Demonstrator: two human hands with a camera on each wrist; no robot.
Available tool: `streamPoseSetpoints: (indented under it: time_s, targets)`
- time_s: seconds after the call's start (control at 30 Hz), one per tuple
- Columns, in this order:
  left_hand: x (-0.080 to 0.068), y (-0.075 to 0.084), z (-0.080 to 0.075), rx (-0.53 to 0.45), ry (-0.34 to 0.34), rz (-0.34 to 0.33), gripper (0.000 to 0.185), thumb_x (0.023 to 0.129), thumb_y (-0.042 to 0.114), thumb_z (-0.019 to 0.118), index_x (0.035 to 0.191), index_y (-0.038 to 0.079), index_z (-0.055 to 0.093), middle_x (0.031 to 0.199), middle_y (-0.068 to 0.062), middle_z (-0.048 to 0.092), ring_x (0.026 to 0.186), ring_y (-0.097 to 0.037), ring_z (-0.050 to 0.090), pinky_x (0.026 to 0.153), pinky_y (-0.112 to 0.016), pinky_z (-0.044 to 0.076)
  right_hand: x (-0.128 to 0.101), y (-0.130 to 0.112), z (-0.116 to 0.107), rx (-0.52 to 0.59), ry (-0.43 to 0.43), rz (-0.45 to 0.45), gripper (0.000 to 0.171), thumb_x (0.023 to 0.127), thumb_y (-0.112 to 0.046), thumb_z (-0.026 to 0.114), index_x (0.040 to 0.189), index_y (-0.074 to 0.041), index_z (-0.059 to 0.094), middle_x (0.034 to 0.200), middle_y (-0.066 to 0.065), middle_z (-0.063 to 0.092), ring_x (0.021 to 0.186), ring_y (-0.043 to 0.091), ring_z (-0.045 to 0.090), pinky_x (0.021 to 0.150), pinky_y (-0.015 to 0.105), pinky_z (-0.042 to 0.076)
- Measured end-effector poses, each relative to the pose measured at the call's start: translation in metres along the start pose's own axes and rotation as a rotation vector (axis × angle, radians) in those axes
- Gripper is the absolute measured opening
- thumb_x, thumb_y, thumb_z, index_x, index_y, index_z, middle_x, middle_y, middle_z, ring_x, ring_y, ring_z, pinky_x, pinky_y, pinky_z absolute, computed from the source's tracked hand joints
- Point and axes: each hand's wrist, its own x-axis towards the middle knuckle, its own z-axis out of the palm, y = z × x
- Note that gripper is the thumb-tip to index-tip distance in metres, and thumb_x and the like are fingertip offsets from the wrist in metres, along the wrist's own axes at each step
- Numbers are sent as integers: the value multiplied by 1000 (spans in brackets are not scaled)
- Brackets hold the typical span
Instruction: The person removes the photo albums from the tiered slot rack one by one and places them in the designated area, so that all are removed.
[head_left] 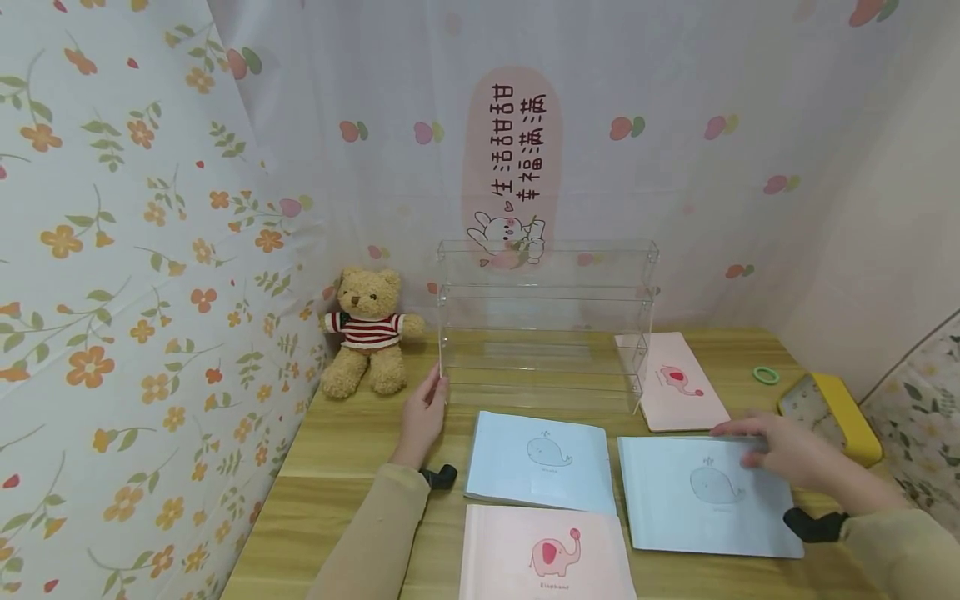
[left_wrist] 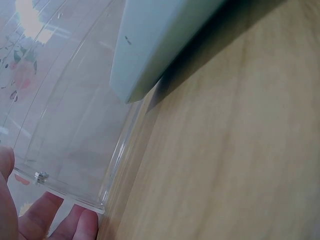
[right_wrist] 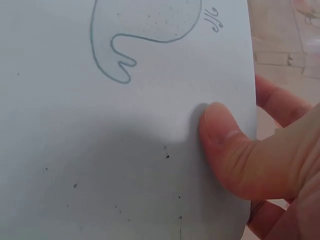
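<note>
Gripping the right edge of a blue whale book [head_left: 708,496], the right hand [head_left: 787,454] has its thumb on the cover and fingers curled beneath, as the right wrist view shows [right_wrist: 235,145]; the book lies flat on the worktop [head_left: 352,467], just in front of the clear rack [head_left: 543,321]. The left hand [head_left: 423,417] rests with straight fingers against the rack's lower left corner, steadying it. Judged stage: pick-up of the book, not yet lifted. The next move likely calls for raising the book clear and tilting it upright toward a tier. Nearby: a 2nd blue book [head_left: 540,458], a pink elephant book [head_left: 547,554] at the front, another pink book [head_left: 678,379] touching the rack's right foot, a teddy bear [head_left: 367,329], a green ring [head_left: 765,375] and a yellow box [head_left: 832,412]. The far pink book may hinder the approach.
</note>
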Motion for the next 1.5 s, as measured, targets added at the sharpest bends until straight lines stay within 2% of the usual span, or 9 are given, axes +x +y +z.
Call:
streamPoseSetpoints:
  time_s: [0.2,0.37,0.53,0.8,1.0,1.27,1.5]
  targets:
    - [0,0,0,-7,0,-3,45,104,39,59,147,25,57,141,-5,66,124,-26,66,104,-48,55,3,2,11,-12,3,10,46,81,-13,83,123,-29,73,141,34,53,119,56,53,88,72,49]
    - [-1,-2,0,1,-2,-7,46,104,39,58,148,23,57,141,-6,66,125,-26,66,104,-48,55,6,6,23,18,-23,1,47,83,-7,80,123,-29,72,138,29,59,121,51,56,91,71,48]
    - [-2,-2,0,0,-10,-10,47,104,40,58,148,24,56,139,-5,67,124,-27,66,104,-49,55,7,4,32,43,-45,-3,47,83,-3,78,122,-29,72,139,24,61,125,52,54,95,73,46]
    - [-1,0,0,2,-3,-15,45,104,40,59,147,26,57,140,-5,67,125,-27,66,105,-50,54,11,2,45,26,-68,67,47,85,-1,74,124,-28,72,138,24,61,117,44,57,96,72,46]
    - [0,0,1,-2,7,3,45,104,36,59,147,23,57,141,-6,66,126,-28,65,105,-49,54,17,-3,47,10,-114,120,46,85,0,73,125,-23,71,133,23,64,108,38,58,95,72,45]
    - [-1,2,1,1,1,9,43,104,38,59,146,28,58,139,-7,68,124,-28,67,104,-49,55,17,-10,45,46,-150,176,47,83,3,73,125,-17,69,131,24,64,104,36,56,95,72,46]
    - [-2,2,1,-9,-3,15,46,104,42,58,148,27,56,141,-8,66,125,-28,66,104,-48,55,18,-8,49,3,-117,145,45,82,1,76,123,-18,70,129,25,64,106,40,57,94,70,47]
